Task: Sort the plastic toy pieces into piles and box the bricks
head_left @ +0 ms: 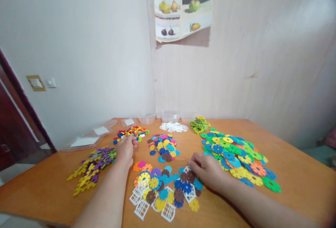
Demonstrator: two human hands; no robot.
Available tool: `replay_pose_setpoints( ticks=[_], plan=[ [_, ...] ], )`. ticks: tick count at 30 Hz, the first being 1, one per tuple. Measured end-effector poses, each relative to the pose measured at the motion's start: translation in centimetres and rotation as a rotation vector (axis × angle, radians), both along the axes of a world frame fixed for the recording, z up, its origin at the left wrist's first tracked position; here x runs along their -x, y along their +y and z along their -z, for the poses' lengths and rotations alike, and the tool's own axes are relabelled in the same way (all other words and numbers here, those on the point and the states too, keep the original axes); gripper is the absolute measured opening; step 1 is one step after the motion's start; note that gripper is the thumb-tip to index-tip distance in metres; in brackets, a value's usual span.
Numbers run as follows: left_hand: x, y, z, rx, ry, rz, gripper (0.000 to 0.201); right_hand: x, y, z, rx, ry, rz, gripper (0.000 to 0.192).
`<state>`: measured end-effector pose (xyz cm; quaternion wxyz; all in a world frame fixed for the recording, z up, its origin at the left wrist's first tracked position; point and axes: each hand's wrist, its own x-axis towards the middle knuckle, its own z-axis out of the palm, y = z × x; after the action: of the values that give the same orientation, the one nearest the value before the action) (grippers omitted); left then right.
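While fingertips hide | left hand (126, 151) grips small bricks (131, 132) | right hand (207, 172) flat on discs (168, 186)

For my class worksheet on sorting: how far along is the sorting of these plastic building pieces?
Done, it seems: separate heaps of purple-yellow pieces, small bricks, white window frames, lime discs and large discs. In hand: the left hand reaches the small bricks; the right hand rests on the near mixed pile. Left: that pile, discs and white frames together.
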<state>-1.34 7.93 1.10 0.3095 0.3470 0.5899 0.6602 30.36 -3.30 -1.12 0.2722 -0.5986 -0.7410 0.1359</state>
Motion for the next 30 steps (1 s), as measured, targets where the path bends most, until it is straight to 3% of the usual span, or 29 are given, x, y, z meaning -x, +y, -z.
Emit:
replay_pose_setpoints(
  ticks=[12,19,23,30],
  plan=[
    [-1.0,-1.8,1.1,-0.008,0.197,0.216,0.031,0.5,1.1,0.7,0.014,0.050,0.026,0.036],
    [-1.4,-3.1,-0.1,0.045,0.322,0.290,0.028,0.5,1.2,0.2,0.005,0.057,0.020,0.037],
    [-1.5,-5.5,-1.8,0.047,0.426,0.397,0.025,0.6,1.1,-0.1,0.022,0.060,0.018,0.036],
    [-1.4,-11.7,-3.5,0.172,0.725,0.772,0.025,0.6,1.2,0.1,0.039,0.044,0.012,0.036]
  ],
)
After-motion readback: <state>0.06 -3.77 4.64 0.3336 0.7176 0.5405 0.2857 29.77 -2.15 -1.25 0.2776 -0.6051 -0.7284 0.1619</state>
